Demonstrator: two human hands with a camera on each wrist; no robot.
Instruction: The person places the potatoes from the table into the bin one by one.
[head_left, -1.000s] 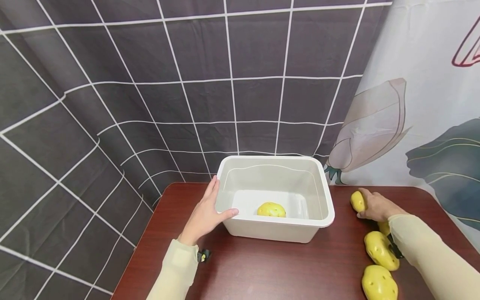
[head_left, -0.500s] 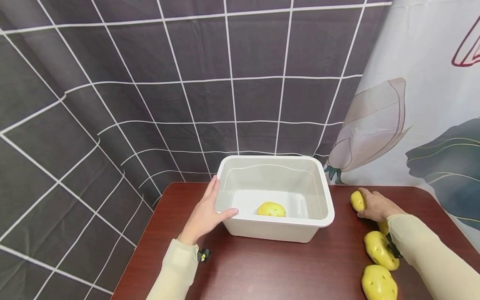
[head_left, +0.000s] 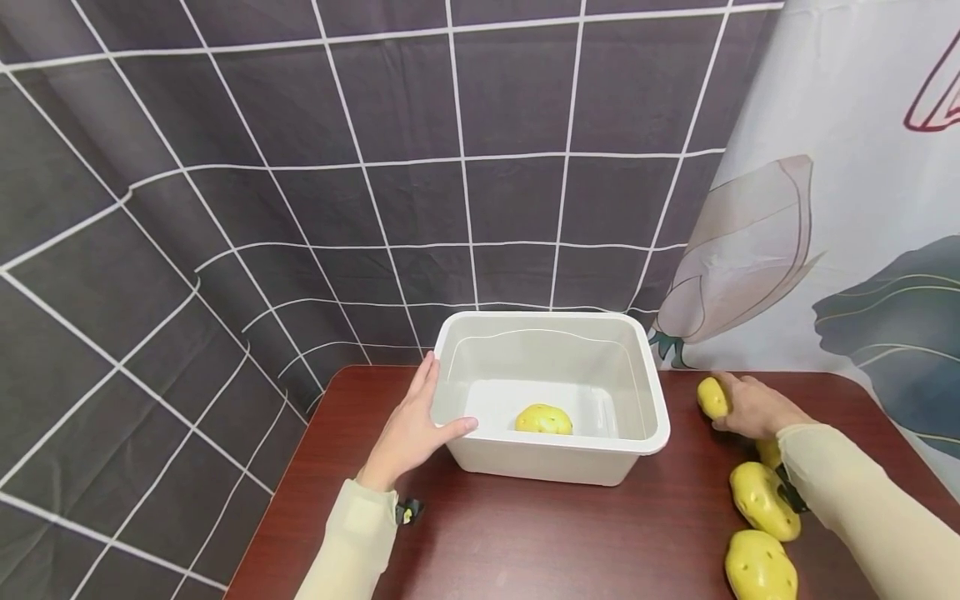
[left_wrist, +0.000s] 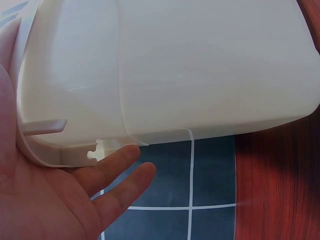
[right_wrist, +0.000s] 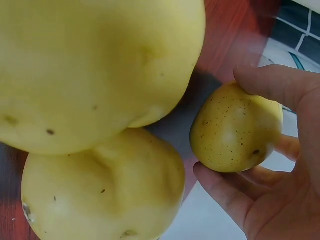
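Note:
A small yellow potato (right_wrist: pixel 235 130) with dark specks is held between the thumb and fingers of my right hand (head_left: pixel 757 408), at the right of the table. Larger potatoes lie close to that hand, including one (right_wrist: pixel 107 187) in the right wrist view and one (head_left: pixel 763 500) in the head view. My left hand (head_left: pixel 408 433) rests against the left side of a white plastic bin (head_left: pixel 543 460). Its fingers lie straight along the outside and its thumb reaches over the front rim. A single potato (head_left: pixel 543 419) sits on the bin's floor.
Another potato (head_left: pixel 761 567) lies nearest the table's front on the right. The reddish-brown table (head_left: pixel 585 533) backs onto a dark gridded curtain (head_left: pixel 510 200) and a white printed one (head_left: pixel 772 242).
My right hand has shifted very slightly left and away from me with the small potato. The left hand and the bin have stayed in place.

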